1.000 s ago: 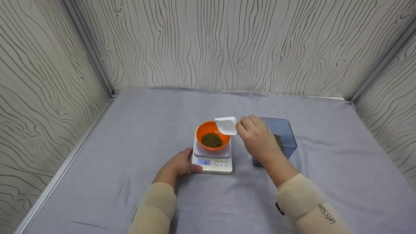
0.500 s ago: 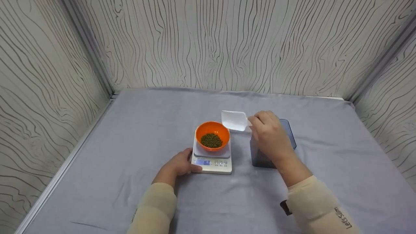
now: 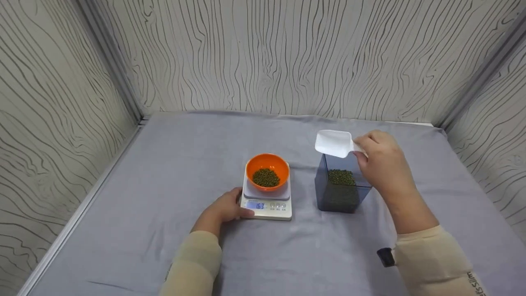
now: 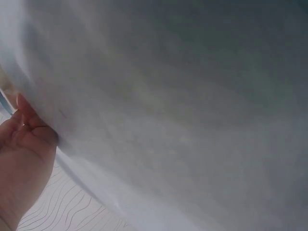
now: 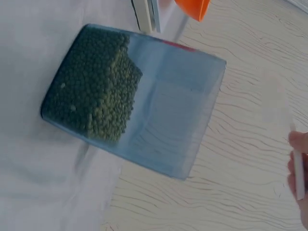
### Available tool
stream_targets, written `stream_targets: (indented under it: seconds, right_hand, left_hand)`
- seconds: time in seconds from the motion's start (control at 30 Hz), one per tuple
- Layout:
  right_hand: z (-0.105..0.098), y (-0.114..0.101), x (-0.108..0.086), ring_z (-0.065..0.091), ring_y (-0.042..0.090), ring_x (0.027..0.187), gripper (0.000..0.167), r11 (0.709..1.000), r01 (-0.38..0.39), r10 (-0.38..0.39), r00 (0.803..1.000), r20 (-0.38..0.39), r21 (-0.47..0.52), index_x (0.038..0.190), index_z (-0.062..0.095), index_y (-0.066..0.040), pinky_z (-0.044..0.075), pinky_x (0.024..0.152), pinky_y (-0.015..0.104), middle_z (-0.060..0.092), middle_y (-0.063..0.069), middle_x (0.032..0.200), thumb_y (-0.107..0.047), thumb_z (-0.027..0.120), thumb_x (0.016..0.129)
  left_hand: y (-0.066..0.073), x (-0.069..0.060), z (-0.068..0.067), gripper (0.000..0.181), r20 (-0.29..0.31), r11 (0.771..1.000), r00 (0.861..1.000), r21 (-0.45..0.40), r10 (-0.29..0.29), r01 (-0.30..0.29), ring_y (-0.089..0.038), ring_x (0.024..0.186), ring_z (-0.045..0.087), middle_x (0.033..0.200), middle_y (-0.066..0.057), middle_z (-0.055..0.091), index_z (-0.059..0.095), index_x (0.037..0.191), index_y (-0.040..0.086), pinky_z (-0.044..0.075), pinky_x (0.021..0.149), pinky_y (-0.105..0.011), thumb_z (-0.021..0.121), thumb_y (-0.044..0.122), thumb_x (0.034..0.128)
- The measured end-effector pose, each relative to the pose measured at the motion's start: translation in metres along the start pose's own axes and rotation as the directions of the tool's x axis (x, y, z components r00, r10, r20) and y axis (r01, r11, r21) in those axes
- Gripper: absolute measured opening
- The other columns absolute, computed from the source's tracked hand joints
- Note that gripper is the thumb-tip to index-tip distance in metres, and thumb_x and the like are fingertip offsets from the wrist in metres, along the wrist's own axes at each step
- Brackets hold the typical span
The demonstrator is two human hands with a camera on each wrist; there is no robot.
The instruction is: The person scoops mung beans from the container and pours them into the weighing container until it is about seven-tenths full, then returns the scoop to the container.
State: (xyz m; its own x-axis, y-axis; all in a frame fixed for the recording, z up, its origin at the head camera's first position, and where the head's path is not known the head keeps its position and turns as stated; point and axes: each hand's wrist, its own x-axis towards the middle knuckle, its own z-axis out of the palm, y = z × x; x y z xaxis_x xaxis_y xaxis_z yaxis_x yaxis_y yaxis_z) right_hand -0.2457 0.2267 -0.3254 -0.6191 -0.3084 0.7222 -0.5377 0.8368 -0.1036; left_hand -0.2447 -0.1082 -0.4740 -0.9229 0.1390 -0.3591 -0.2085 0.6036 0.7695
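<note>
My left hand (image 3: pixel 227 206) grips the left edge of a white kitchen scale (image 3: pixel 276 213), thumb at its front corner. The lit display seems to read 163. On the scale sits an orange bowl (image 3: pixel 279 166) partly filled with small green beans (image 3: pixel 266 178). My right hand (image 3: pixel 383 160) pinches the handle of a white scoop (image 3: pixel 333 144), which looks empty. The scoop is held above the back of a clear bluish container (image 3: pixel 322 189), partly filled with green beans (image 5: pixel 106 91). In the left wrist view, the fingers (image 4: pixel 33 120) show at the far left; the scale is hardly visible there.
Grey cloth (image 3: pixel 164 172) with some creases covers the table. Wood-grain patterned panels (image 3: pixel 263 57) stand behind and at both sides. The container stands to the right of the scale, with a gap between them.
My right hand has drawn the scoop from over the bowl to the right, above the container, and levelled it. The left hand stays at the scale. The display has changed slightly.
</note>
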Motion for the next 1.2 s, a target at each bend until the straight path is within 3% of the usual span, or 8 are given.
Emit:
stream_targets:
  seconds: [0.13, 0.23, 0.4, 0.57, 0.77, 1.03, 1.2]
  right_hand:
    - [-0.009, 0.008, -0.001, 0.052, 0.034, 0.077, 0.021, 0.998, -0.064, 0.066, 0.991, 0.116, -0.020, 0.085, 0.065, 0.005, 0.043, 0.071, 0.044, 0.057, 0.015, 0.080, 0.009, 0.072, 0.066]
    - [-0.016, 0.012, -0.002, 0.052, 0.035, 0.077, 0.019, 0.993, -0.107, 0.115, 0.970, 0.214, -0.050, 0.086, 0.065, 0.004, 0.042, 0.070, 0.046, 0.055, 0.014, 0.079, 0.006, 0.070, 0.068]
    - [-0.023, 0.017, -0.002, 0.051, 0.038, 0.076, 0.017, 0.982, -0.144, 0.180, 0.914, 0.363, -0.125, 0.087, 0.063, 0.004, 0.041, 0.069, 0.050, 0.052, 0.015, 0.076, 0.003, 0.068, 0.071]
    - [-0.017, 0.018, -0.004, 0.052, 0.040, 0.075, 0.016, 0.974, -0.139, 0.211, 0.848, 0.486, -0.181, 0.086, 0.063, 0.006, 0.042, 0.067, 0.051, 0.053, 0.018, 0.076, 0.003, 0.067, 0.071]
    - [-0.003, 0.014, -0.009, 0.054, 0.038, 0.071, 0.015, 0.965, -0.056, 0.197, 0.798, 0.570, -0.255, 0.081, 0.065, 0.005, 0.046, 0.062, 0.049, 0.055, 0.016, 0.074, 0.003, 0.071, 0.067]
    - [0.008, 0.013, -0.014, 0.053, 0.035, 0.069, 0.007, 0.954, 0.027, 0.163, 0.791, 0.590, -0.299, 0.070, 0.064, 0.002, 0.047, 0.060, 0.047, 0.053, 0.015, 0.069, 0.008, 0.067, 0.066]
    - [0.015, 0.014, -0.016, 0.053, 0.035, 0.069, 0.006, 0.952, 0.036, 0.166, 0.771, 0.615, -0.303, 0.070, 0.064, 0.003, 0.047, 0.060, 0.048, 0.053, 0.015, 0.069, 0.008, 0.064, 0.069]
  left_hand:
    - [-0.001, 0.000, -0.001, 0.089, 0.002, 1.000, 1.000, -0.007, -0.014, 0.014, -0.025, 0.114, 0.041, 0.137, -0.009, 0.043, 0.033, 0.141, 0.011, 0.026, 0.105, -0.045, 0.080, 0.028, 0.0675]
    - [-0.001, 0.001, -0.001, 0.089, 0.003, 1.000, 1.000, -0.013, -0.016, 0.016, -0.025, 0.114, 0.041, 0.138, -0.009, 0.042, 0.033, 0.142, 0.012, 0.026, 0.106, -0.045, 0.080, 0.028, 0.0676]
    - [-0.001, 0.000, -0.001, 0.088, 0.002, 1.000, 1.000, -0.014, -0.002, 0.002, -0.025, 0.112, 0.042, 0.137, -0.009, 0.044, 0.034, 0.141, 0.011, 0.027, 0.105, -0.044, 0.080, 0.027, 0.0672]
    - [0.000, -0.001, -0.001, 0.088, 0.002, 1.000, 1.000, -0.020, 0.008, -0.007, -0.025, 0.112, 0.042, 0.137, -0.010, 0.043, 0.034, 0.141, 0.011, 0.027, 0.105, -0.044, 0.080, 0.026, 0.0674]
    - [0.000, -0.001, -0.001, 0.089, 0.006, 1.000, 1.000, -0.016, 0.006, -0.006, -0.025, 0.112, 0.042, 0.137, -0.010, 0.043, 0.033, 0.141, 0.011, 0.029, 0.104, -0.044, 0.080, 0.026, 0.0676]
    - [0.000, 0.001, 0.000, 0.090, -0.003, 1.000, 1.000, 0.026, -0.011, 0.011, -0.026, 0.119, 0.040, 0.139, -0.011, 0.041, 0.032, 0.141, 0.010, 0.024, 0.107, -0.046, 0.080, 0.030, 0.0675]
    - [0.000, 0.000, 0.000, 0.089, -0.008, 1.000, 1.000, 0.016, -0.009, 0.009, -0.026, 0.121, 0.039, 0.140, -0.011, 0.040, 0.033, 0.141, 0.009, 0.023, 0.107, -0.046, 0.080, 0.029, 0.0678]
